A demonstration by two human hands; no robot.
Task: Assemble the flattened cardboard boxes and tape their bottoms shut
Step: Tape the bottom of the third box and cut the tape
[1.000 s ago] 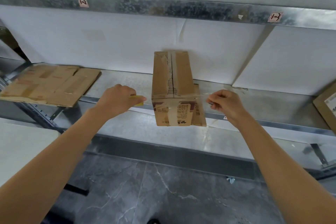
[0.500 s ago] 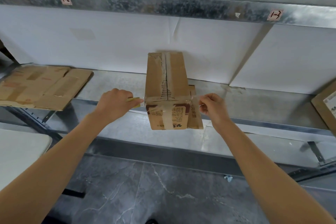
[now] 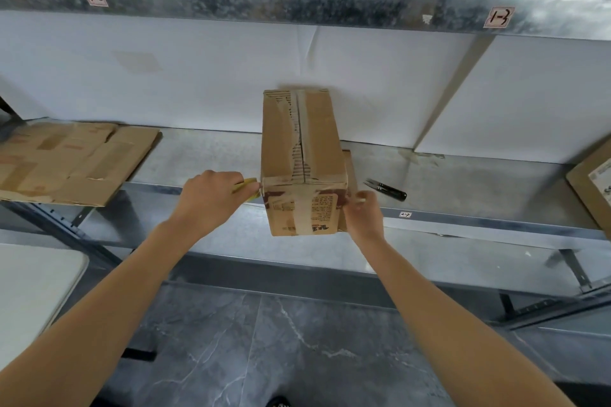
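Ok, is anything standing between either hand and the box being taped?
Nothing visible. The left hand holds a yellow object against the left edge of the box; the right hand pinches tape at its right front corner. The snips lie apart on the shelf.

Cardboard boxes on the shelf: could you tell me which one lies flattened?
The leftmost cardboard, lying flat; the middle box stands assembled, the right-edge box is mostly out of frame.

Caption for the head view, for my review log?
Left hand grips a yellow item beside the cardboard box on the metal shelf; right hand touches its right front corner.
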